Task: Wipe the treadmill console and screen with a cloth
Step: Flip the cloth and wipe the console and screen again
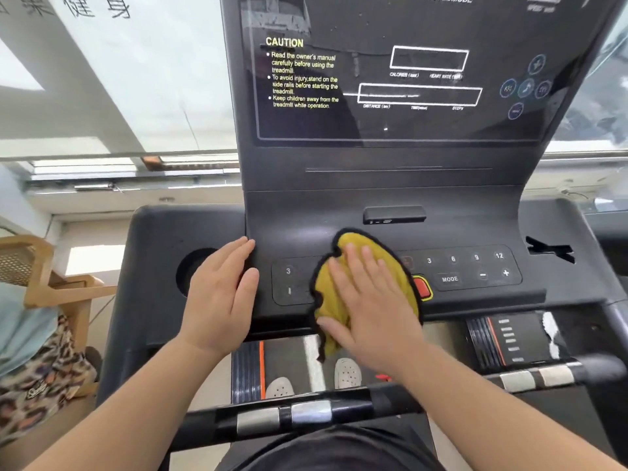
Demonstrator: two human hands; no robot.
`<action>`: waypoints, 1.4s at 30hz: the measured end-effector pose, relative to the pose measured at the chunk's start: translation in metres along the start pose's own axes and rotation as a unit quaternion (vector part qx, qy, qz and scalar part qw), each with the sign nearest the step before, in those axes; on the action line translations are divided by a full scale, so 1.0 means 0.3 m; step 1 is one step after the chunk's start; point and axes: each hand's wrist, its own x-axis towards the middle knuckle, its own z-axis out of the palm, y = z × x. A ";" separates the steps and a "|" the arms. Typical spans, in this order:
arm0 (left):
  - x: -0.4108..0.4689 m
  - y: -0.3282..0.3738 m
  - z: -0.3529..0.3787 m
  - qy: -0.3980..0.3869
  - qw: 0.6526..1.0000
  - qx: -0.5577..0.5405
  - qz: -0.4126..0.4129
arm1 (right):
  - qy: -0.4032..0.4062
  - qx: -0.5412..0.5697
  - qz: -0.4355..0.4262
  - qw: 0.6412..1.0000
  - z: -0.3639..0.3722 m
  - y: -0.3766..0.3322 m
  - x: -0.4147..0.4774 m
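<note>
A black treadmill console (469, 232) fills the view, with its dark glossy screen (390, 120) rising at the back. A yellow cloth (331, 294) with a black edge lies on the middle of the button panel. My right hand (367, 307) presses flat on the cloth, fingers spread. The cloth's lower corner hangs over the console's front edge. My left hand (221, 294) rests flat and empty on the console just left of the button panel, beside a round cup recess (192, 266). Part of a red stop button (423, 287) shows right of the cloth.
A black handlebar (306, 416) with silver grip sensors crosses in front of me. Below it are the treadmill belt and my white shoes (346, 372). A wooden chair (51, 280) stands at the left, with a window behind it.
</note>
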 end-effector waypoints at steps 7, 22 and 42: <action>-0.024 0.026 0.044 0.020 0.999 0.022 -0.019 | -0.044 0.038 0.193 0.979 -0.085 -0.060 0.116; 0.038 0.230 0.155 -0.011 0.972 0.195 0.134 | -0.058 0.065 0.296 0.951 -0.057 0.196 -0.028; 0.119 0.491 0.395 -0.035 0.966 0.237 0.094 | 0.029 0.063 0.205 0.976 0.013 0.727 -0.117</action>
